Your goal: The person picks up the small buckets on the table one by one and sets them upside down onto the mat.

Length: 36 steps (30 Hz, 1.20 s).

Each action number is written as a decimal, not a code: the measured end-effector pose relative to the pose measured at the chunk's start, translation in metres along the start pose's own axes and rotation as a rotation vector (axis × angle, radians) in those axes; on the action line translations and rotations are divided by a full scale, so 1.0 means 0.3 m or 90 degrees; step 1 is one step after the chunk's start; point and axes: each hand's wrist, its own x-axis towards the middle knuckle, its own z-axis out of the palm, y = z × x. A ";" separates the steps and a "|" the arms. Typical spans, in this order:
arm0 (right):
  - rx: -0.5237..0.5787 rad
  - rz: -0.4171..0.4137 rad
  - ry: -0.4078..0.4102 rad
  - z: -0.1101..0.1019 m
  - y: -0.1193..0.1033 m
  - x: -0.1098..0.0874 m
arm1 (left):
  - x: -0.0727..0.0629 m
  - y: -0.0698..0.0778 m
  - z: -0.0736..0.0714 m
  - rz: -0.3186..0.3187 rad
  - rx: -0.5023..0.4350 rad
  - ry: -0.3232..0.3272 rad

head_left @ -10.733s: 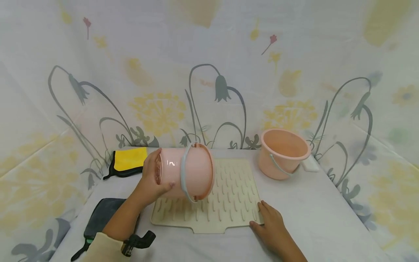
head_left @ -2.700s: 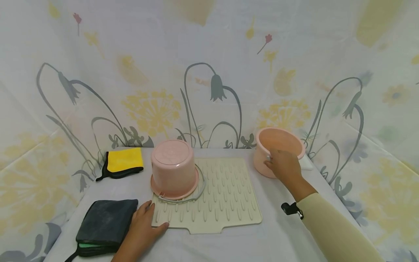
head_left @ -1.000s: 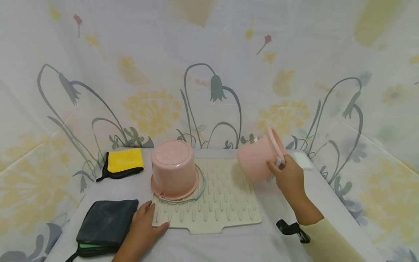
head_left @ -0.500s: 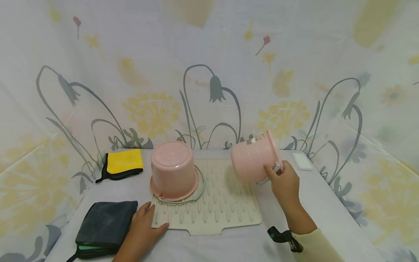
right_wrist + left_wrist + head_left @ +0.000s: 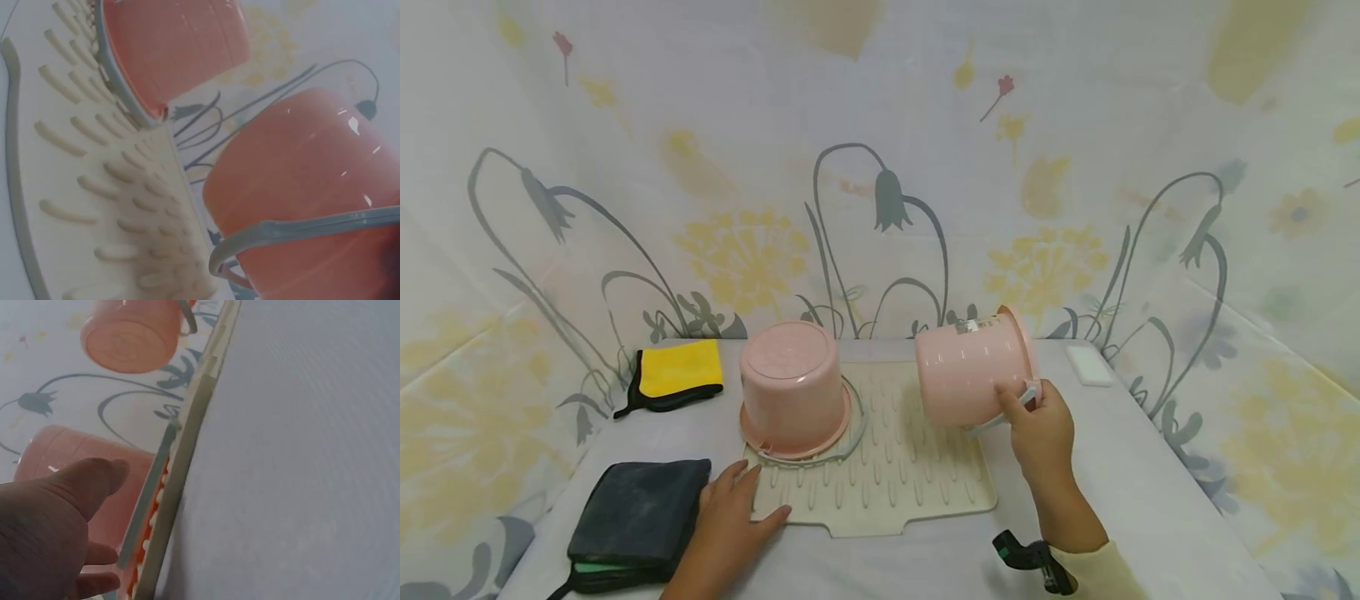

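A pink bucket (image 5: 793, 387) stands upside down on the left part of a cream ridged drying mat (image 5: 868, 512), its grey handle lying round the rim. My left hand (image 5: 730, 512) rests at the mat's front left corner with fingers spread. With my right hand (image 5: 1045, 437) I grip a second pink bucket (image 5: 962, 375) by its rim, above the mat's right side. This one is tipped on its side, mouth to the right, and its grey handle (image 5: 312, 228) hangs below. In the left wrist view its base (image 5: 128, 344) shows; the right hand's far fingers are hidden.
A folded yellow cloth (image 5: 681, 371) with black edging lies at the back left. Nearer, a dark grey folded cloth (image 5: 636, 512) lies beside my left forearm. A small white block (image 5: 1090, 367) sits at the back right of the white-covered table (image 5: 1150, 500).
The first bucket was set upside down on the mat. My right hand has lifted the second bucket off the table, tipped it sideways and carried it left over the mat.
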 end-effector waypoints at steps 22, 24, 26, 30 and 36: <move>0.152 0.063 -0.024 0.062 0.031 -0.086 | 0.020 0.326 0.018 0.224 -0.272 0.021; 0.158 0.061 -0.024 0.064 0.031 -0.095 | 0.042 0.356 0.026 0.242 -0.290 0.004; 0.157 0.055 -0.024 0.066 0.034 -0.105 | 0.065 0.384 0.036 0.266 -0.300 -0.008; 0.147 0.048 -0.022 0.069 0.049 -0.128 | 0.106 0.436 0.052 0.287 -0.306 -0.017; 0.203 0.017 -0.005 0.084 0.070 -0.156 | 0.163 0.493 0.068 0.308 -0.346 -0.023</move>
